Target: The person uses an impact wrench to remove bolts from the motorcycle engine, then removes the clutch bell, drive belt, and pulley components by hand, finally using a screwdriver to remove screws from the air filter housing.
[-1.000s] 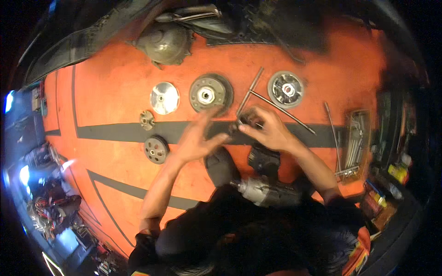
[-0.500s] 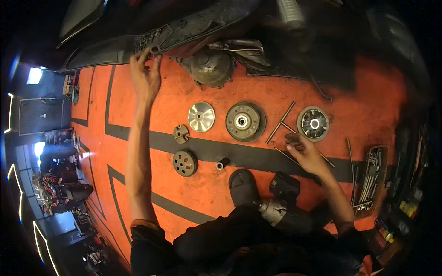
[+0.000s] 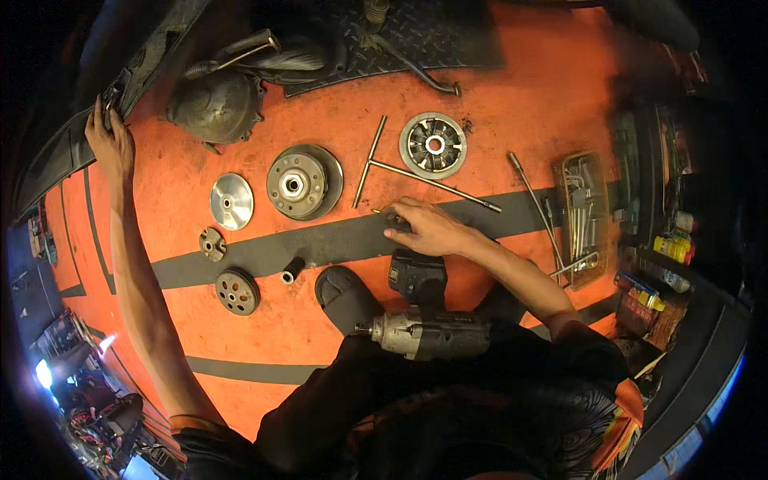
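- The right hand (image 3: 432,230) is resting palm down on the dark stripe of the orange floor (image 3: 520,104), fingers together and curling at their tips.
- Its fingertips (image 3: 392,218) are pressing on a small metal piece (image 3: 378,211) that is poking out just left of them; whether they are actually pinching it I cannot tell.
- A T-handle wrench (image 3: 370,162) is lying just above that hand, its long shaft running right past the knuckles, apart from the fingers.
- The left hand (image 3: 110,144) is reaching far out to the upper left, fingers bending over a small dark part (image 3: 110,98) on the edge of a black panel (image 3: 64,156); the grip itself is too blurred to judge.
- A dark round cover (image 3: 214,108) is sitting near that hand, to its right.
- A clutch drum (image 3: 302,182), a shiny disc (image 3: 231,202) and a finned pulley (image 3: 433,145) are lying in a row between the two hands.
- A cordless impact wrench (image 3: 424,330) is lying across the person's lap, just below the right hand.
- A tray of tools (image 3: 582,216) is standing well to the right.
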`<action>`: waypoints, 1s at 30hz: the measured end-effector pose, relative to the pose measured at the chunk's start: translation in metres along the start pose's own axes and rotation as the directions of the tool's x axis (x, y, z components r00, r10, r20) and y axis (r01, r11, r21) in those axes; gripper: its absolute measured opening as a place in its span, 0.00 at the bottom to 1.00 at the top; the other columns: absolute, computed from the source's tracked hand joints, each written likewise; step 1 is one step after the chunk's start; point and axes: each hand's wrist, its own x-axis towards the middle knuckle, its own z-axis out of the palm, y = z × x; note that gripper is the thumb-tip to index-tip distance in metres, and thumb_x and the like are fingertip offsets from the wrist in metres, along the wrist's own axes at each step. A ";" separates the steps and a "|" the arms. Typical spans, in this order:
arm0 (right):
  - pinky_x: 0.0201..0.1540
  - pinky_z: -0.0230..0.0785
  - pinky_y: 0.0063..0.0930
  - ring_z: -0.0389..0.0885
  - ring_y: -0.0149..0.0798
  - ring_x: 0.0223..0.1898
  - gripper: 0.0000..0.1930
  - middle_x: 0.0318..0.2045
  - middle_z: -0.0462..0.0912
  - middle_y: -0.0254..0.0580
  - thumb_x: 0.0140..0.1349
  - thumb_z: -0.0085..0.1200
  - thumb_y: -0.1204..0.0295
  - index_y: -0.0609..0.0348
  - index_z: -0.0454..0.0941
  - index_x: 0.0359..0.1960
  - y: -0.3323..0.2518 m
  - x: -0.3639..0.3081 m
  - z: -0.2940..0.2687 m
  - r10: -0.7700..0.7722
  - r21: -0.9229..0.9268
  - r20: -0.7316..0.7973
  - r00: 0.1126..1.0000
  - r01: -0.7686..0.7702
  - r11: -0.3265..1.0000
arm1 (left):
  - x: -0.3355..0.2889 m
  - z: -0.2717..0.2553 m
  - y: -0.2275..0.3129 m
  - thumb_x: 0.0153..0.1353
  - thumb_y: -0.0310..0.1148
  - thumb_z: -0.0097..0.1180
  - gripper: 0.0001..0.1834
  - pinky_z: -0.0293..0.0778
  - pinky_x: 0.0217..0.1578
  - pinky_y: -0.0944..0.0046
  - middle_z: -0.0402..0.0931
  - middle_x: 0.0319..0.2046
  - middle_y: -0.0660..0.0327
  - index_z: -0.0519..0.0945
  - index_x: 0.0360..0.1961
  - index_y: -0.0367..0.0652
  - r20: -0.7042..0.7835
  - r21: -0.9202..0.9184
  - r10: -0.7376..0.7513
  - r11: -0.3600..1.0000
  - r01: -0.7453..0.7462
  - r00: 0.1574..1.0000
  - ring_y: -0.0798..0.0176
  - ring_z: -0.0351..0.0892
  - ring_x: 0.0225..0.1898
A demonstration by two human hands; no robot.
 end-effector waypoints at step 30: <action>0.44 0.80 0.49 0.86 0.59 0.42 0.23 0.45 0.82 0.59 0.48 0.72 0.65 0.66 0.79 0.42 0.053 0.048 -0.072 0.129 -0.504 -0.514 0.848 -0.420 0.755 | -0.244 -0.026 0.075 0.73 0.40 0.50 0.22 0.72 0.48 0.54 0.70 0.56 0.49 0.73 0.60 0.36 0.253 -0.204 -0.543 0.779 0.592 0.801 0.56 0.76 0.50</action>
